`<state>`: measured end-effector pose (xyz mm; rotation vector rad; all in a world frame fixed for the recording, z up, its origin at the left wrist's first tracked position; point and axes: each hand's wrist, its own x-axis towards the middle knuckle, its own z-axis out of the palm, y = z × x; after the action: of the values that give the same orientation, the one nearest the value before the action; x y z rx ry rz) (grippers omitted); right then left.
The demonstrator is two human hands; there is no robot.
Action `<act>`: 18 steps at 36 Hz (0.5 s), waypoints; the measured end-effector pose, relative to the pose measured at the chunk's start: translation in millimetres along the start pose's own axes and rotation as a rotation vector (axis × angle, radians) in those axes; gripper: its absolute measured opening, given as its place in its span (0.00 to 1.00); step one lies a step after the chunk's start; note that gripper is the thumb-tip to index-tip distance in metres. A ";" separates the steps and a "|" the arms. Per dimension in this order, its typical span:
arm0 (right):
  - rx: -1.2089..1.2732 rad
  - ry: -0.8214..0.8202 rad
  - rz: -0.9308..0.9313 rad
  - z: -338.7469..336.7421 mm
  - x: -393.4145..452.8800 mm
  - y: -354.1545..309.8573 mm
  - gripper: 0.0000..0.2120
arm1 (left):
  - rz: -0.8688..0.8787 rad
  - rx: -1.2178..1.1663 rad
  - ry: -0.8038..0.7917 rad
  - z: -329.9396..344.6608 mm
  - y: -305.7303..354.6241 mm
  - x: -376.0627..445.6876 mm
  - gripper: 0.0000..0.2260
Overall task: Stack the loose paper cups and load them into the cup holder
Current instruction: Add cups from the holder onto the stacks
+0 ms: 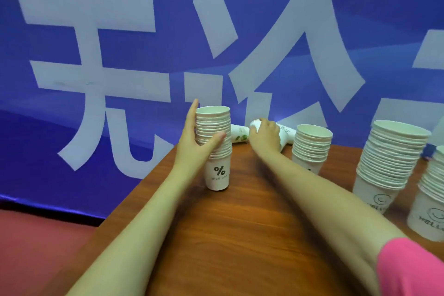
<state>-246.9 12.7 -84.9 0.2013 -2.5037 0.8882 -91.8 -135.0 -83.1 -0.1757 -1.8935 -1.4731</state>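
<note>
Two forearms are reaching up the wooden table [240,235]; your left hand [195,144] is gripping the upright "%" cup stack [215,149] at frame centre, while beyond it your right hand [265,137] is closing around a toppled cup [283,136].

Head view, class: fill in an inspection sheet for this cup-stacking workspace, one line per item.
Surface: wooden table, brown.
Job's things: percent-logo stack upright; plain stack; two HELLO stacks at right; lying cup; green-print cup on its side. Cup holder: nothing seen.
Clutter: nothing seen.
Grips: left hand holds the percent-logo stack; right hand lies over the lying cup, grip unclear.
Cables: nothing seen.
Surroundings: blue banner with white characters; red floor.
</note>
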 end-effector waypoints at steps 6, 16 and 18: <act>-0.112 0.224 0.229 26.5 32.7 24.6 0.22 | 0.011 -0.011 -0.020 2.6 -6.0 1.3 0.40; 0.070 0.073 0.581 33.0 45.2 51.4 0.33 | 0.022 -0.024 -0.085 6.6 -6.2 0.1 0.39; 0.081 0.033 0.547 29.1 41.9 50.3 0.34 | 0.014 -0.049 -0.074 5.3 -5.5 0.3 0.39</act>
<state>-309.3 34.5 -112.6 -0.4934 -2.5294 1.1858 -97.2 -132.2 -87.7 -0.2693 -1.9114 -1.5230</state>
